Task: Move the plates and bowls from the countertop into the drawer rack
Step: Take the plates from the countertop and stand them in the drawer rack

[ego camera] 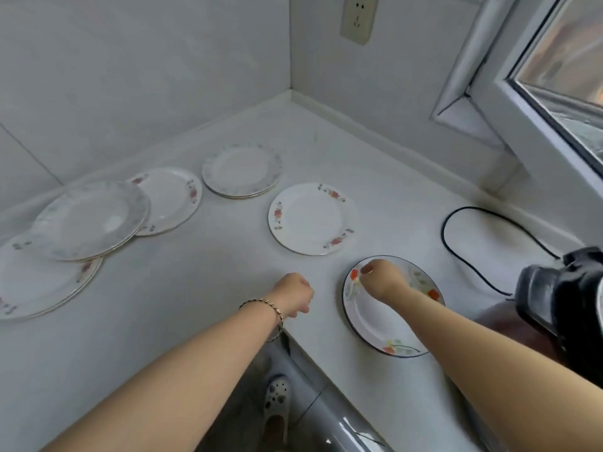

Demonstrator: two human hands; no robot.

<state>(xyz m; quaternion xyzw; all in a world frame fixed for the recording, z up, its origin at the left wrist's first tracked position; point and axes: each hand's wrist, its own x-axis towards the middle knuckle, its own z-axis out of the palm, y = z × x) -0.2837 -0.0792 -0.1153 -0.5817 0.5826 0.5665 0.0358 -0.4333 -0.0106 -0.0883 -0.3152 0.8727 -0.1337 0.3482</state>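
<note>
Several plates lie on the white countertop (195,282). Nearest is a dark-rimmed flowered plate (375,321) at the front edge. My right hand (381,278) rests on it, fingers curled over its far-left rim, while the plate stays flat on the counter. My left hand (293,295), a bracelet on its wrist, hovers as a fist beside that plate and holds nothing. Behind them sits a red-flowered plate (310,220), and further back a small stack (241,169). To the left, a grey plate (91,220) overlaps a flowered plate (169,197) and a stack (36,282). No bowl or drawer rack is in view.
A black cable (456,243) loops across the counter at the right toward a black device (561,288). A window frame (522,102) juts in over the right side. A wall socket (359,17) sits in the corner. Below the counter edge a shoe (277,396) stands on the floor.
</note>
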